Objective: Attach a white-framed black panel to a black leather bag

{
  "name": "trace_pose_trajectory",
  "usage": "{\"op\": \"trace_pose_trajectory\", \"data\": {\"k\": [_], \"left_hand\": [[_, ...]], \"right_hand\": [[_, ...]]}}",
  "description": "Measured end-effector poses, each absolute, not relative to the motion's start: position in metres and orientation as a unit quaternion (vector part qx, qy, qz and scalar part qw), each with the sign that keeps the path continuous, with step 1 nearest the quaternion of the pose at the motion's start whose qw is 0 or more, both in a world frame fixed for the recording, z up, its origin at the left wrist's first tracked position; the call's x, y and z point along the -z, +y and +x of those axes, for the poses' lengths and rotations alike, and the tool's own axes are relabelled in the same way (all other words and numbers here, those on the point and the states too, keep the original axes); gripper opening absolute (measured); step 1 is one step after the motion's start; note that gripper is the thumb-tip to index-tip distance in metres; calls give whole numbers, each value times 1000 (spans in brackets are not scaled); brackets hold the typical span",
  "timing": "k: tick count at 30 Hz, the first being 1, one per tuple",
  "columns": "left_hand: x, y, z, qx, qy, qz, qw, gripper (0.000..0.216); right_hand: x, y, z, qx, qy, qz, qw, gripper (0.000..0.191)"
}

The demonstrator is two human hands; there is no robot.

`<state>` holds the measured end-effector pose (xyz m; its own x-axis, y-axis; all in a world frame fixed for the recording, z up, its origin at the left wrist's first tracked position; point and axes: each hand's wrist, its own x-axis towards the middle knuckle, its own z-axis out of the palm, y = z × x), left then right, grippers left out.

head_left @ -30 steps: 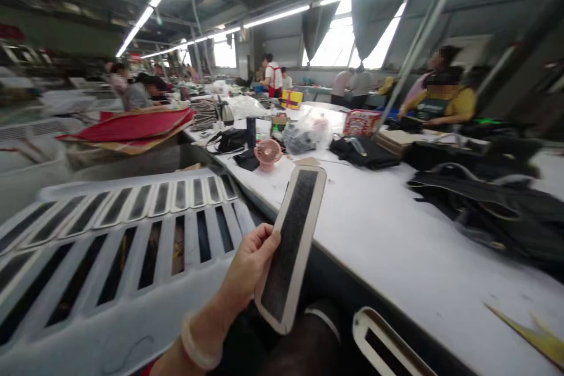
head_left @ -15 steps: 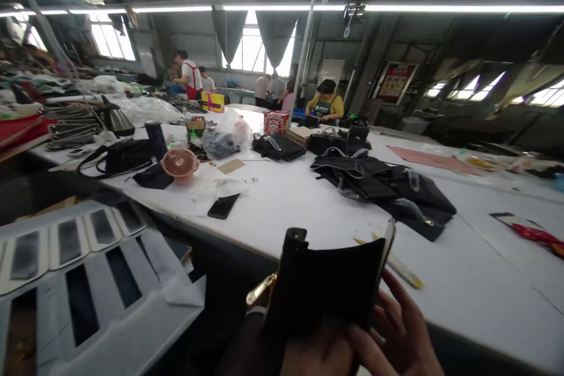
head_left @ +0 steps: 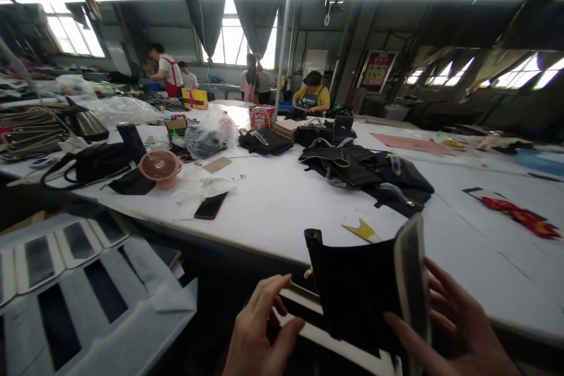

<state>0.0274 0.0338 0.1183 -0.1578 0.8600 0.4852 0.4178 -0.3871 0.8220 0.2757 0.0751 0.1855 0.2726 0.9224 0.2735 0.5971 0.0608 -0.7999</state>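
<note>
A black bag [head_left: 359, 282], apparently leather, stands open before me at the table's near edge. Its right side carries an upright pale-rimmed dark panel [head_left: 414, 276]. My right hand [head_left: 458, 323] is closed on that side, thumb on the inner face and fingers behind the panel. My left hand [head_left: 264, 323] is beside the bag's lower left, thumb and fingers apart around a cream-coloured strip [head_left: 317, 326]; no firm grip shows. A bit of gold hardware [head_left: 308, 272] peeks out at the bag's left. Just beyond lies a yellow notched tool [head_left: 361, 229], partly hidden by the bag.
Black bags with wrapped handles [head_left: 365, 170] are heaped on the white table [head_left: 264, 205]. A phone [head_left: 211, 205] and a pink fan [head_left: 160, 168] lie left. Pale-rimmed panels [head_left: 74, 241] rest on white sheeting at lower left. A co-worker [head_left: 312, 94] works across the table.
My left hand has come out from the bag's lower front to its left. The bag has shifted right and turned, showing more of the pale-rimmed panel. The camera view has swung right.
</note>
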Motion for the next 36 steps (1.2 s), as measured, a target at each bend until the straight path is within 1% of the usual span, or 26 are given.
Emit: {"op": "trace_pose_trajectory", "data": {"k": [3, 8, 12, 17, 21, 24, 26, 28, 32, 33, 36], "left_hand": [[-118, 34, 21, -529, 580, 581, 217, 46], [-112, 35, 11, -492, 629, 531, 283, 45], [-112, 38, 6, -481, 637, 517, 308, 47], [-121, 51, 3, -475, 618, 552, 297, 63], [-130, 73, 5, -462, 589, 601, 280, 77], [-137, 92, 12, -454, 555, 620, 318, 86], [-142, 101, 18, -446, 532, 626, 355, 88], [-147, 108, 24, -432, 523, 629, 380, 78], [-151, 115, 31, -398, 540, 642, 371, 24], [-151, 116, 30, -396, 546, 643, 362, 18], [-148, 116, 28, -406, 555, 643, 338, 16]], "right_hand": [[-187, 75, 272, -180, -582, -670, 425, 88], [-173, 84, 268, -148, -605, -653, 432, 86], [-160, 89, 264, -152, -622, -624, 448, 81], [-146, 91, 260, -155, -645, -597, 452, 78], [-141, 94, 261, -131, -657, -586, 455, 77], [-139, 95, 263, -119, -657, -587, 458, 76], [-138, 95, 266, -113, -657, -587, 459, 77], [-136, 94, 268, -105, -658, -588, 458, 77], [-131, 91, 273, -85, -671, -580, 454, 77], [-131, 90, 273, -81, -678, -574, 453, 76], [-133, 89, 273, -70, -700, -553, 446, 75]]}}
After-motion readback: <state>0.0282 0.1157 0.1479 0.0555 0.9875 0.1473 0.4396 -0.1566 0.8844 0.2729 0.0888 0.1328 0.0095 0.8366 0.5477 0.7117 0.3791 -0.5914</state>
